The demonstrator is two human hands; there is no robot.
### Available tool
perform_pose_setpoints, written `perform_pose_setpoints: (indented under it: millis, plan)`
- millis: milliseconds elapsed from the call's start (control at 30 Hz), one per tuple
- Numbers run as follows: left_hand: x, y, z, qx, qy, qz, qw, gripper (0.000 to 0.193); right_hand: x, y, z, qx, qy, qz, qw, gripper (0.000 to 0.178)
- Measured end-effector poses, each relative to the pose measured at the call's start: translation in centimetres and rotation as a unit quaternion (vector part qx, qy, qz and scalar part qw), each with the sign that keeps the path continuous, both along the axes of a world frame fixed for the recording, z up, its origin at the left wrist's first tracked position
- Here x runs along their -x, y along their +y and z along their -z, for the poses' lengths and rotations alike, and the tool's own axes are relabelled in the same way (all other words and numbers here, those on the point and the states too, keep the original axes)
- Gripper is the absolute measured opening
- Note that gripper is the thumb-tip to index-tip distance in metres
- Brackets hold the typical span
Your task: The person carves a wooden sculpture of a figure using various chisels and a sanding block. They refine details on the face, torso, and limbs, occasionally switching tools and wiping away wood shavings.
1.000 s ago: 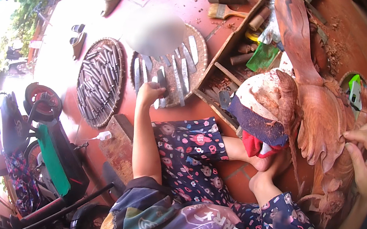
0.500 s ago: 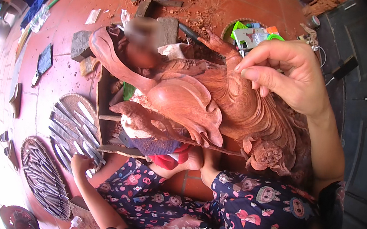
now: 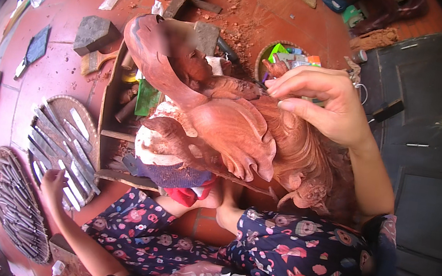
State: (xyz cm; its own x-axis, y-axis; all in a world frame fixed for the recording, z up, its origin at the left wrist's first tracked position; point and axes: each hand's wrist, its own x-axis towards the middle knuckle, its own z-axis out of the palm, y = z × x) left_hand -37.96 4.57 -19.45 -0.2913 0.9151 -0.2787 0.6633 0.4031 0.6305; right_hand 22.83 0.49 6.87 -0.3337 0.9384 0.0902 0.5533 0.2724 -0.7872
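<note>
At the far left, slim dark tools (image 3: 17, 203) fill an oval woven tray. Just beside it, the left hand (image 3: 53, 185) is at the edge of a second tray (image 3: 93, 124), with its fingers among flat blades (image 3: 56, 136); whether they grip one, I cannot tell. Next come an open wooden box (image 3: 107, 101) and a cloth bundle (image 3: 171, 175) at the person's feet. The reddish wood carving (image 3: 233, 128) lies slantwise in front of the legs, head end toward the upper left. Over its body the right hand (image 3: 329, 99) hangs with fingers curved and thumb apart, seeming to hold nothing; contact is unclear. The step in hand looks like choosing or laying down a blade. The next left-hand move calls for careful fingers, because the blades lie close together.
</note>
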Motion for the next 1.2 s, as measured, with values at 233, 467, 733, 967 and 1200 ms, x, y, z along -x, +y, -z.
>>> perform_pose_setpoints:
  millis: [233, 467, 733, 967, 1200]
  plan:
    - [5.2, 0.3, 2.5, -0.063, -0.069, -0.037, 0.995, 0.024, -0.5, 0.4, 0.0, 0.138, 0.103, 0.092, 0.981, 0.013]
    - [11.9, -2.7, 3.8, -0.008, -0.029, -0.072, 0.997, 0.035, 0.1, 2.1, 0.4, 0.120, 0.050, 0.075, 0.989, 0.012]
    - [3.5, -0.3, -0.1, -0.049, 0.070, -0.152, 0.985, 0.026, -6.4, -0.1, 2.8, 0.121, 0.068, 0.097, 0.986, 0.008]
    - [0.3, -1.2, -0.7, 0.057, 0.063, -0.114, 0.990, 0.023, -6.2, 0.6, 2.5, 0.136, 0.080, 0.100, 0.982, 0.009]
    - [1.1, -1.5, -1.2, 0.110, 0.167, -0.097, 0.975, 0.023, -6.0, 0.0, 2.8, 0.120, 0.095, 0.106, 0.982, 0.008]
